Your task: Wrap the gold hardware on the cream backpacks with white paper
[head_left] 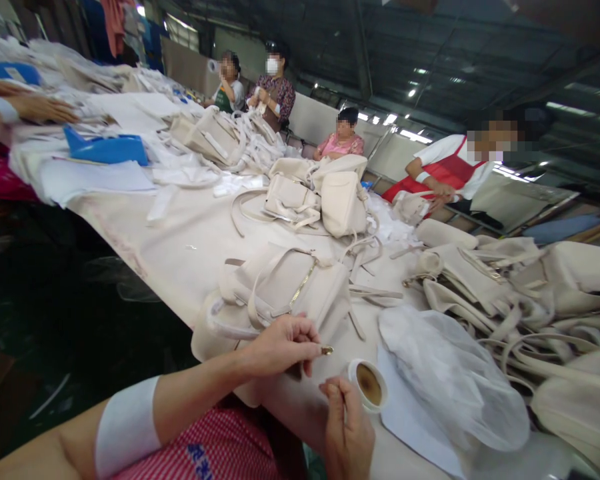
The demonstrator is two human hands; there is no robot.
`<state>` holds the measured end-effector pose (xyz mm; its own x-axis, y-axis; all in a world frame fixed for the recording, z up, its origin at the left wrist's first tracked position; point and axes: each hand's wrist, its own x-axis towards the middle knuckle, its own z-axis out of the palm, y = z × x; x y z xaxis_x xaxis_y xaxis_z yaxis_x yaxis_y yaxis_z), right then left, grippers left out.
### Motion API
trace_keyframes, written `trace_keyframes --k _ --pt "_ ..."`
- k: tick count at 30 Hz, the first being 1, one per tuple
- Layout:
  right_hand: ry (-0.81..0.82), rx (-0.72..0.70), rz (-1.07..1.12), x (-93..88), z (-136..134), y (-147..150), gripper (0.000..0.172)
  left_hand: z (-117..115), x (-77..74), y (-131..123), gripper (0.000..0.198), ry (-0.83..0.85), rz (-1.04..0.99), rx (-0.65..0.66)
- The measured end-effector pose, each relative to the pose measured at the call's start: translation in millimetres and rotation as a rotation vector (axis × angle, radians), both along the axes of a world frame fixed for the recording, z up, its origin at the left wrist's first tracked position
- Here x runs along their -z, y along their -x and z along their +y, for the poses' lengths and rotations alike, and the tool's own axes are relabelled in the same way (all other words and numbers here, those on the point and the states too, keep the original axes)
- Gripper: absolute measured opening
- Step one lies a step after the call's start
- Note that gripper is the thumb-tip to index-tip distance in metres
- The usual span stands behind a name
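My left hand [285, 347] pinches a small gold-coloured metal piece [327, 350] between thumb and fingers; its exact kind is too small to make out. Just beyond that hand lies a cream backpack [275, 283] with a gold zipper [304, 279] and loose straps. Low in the view, my right hand [349, 430] is closed, its thumb and fingertips pressed together. Whatever it may hold cannot be made out. Beside it stands a small round white cup [384, 393] with brown contents.
A clear plastic bag [455, 373] lies over white sheets [410, 427] at right, beside piled cream bags [510, 280]. More bags [343, 203] and a blue object [105, 148] sit farther along the table [165, 267]. Several people work around it; another person's hand [45, 108] reaches in from the left.
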<state>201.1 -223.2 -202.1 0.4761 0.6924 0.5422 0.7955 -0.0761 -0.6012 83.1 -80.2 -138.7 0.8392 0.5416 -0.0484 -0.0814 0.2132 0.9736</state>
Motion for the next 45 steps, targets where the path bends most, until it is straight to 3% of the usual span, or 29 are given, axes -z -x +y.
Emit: trace_keyframes --k 2,7,10,13,19,22,26,29,32,34,37,40,42,45 --pt "0.081 0.065 0.123 -0.8 -6.1 1.5 0.042 -1.0 0.9 0.1 0.011 -0.088 0.008 0.009" --pt "-0.096 0.156 0.192 -17.6 -2.9 10.4 0.037 -14.2 6.1 1.0 0.01 -0.431 0.028 -0.103" --pt "0.003 0.167 0.377 -22.7 -1.0 15.8 0.036 -24.1 11.7 2.2 0.013 -0.682 0.017 -0.222" --pt "0.045 0.165 0.486 -22.6 -2.4 20.6 0.036 -30.7 18.8 2.9 0.013 -0.862 0.013 -0.249" --pt "0.059 0.179 0.356 -25.2 -0.2 25.5 0.031 -33.0 29.2 1.8 0.015 -1.077 0.005 -0.262" --pt "0.037 0.15 0.282 -26.3 4.9 25.4 0.026 -33.2 30.3 1.3 0.015 -1.087 -0.013 -0.257" --pt "-0.1 0.158 0.146 -29.5 0.5 19.6 0.025 -33.2 28.6 -0.3 0.014 -0.97 0.043 -0.279" --pt "-0.129 0.069 0.233 -31.5 -12.6 10.1 0.034 -32.1 28.1 0.1 0.014 -0.917 0.065 -0.248" --pt "-0.125 0.1 0.219 -24.5 -20.1 1.0 0.037 -31.9 29.9 6.9 0.017 -0.948 0.03 -0.081" --pt "-0.155 0.117 0.126 -14.6 -17.6 -2.1 0.031 -32.9 30.5 17.0 0.032 -0.979 -0.013 0.061" --pt "-0.164 -0.052 -0.009 -0.5 -6.7 -1.3 0.027 -34.8 25.7 43.5 0.047 -0.975 -0.083 0.207" --pt "-0.12 -0.286 -0.169 4.5 2.8 4.8 0.025 -35.7 17.1 87.7 0.037 -0.902 -0.13 0.254" --pt "-0.081 -0.362 -0.262 4.2 4.9 12.6 0.028 -34.4 16.5 124.6 0.034 -0.893 -0.075 0.105" --pt "0.039 -0.298 -0.344 5.0 6.6 29.5 0.046 -24.6 32.0 171.8 0.042 -1.081 0.107 -0.412"
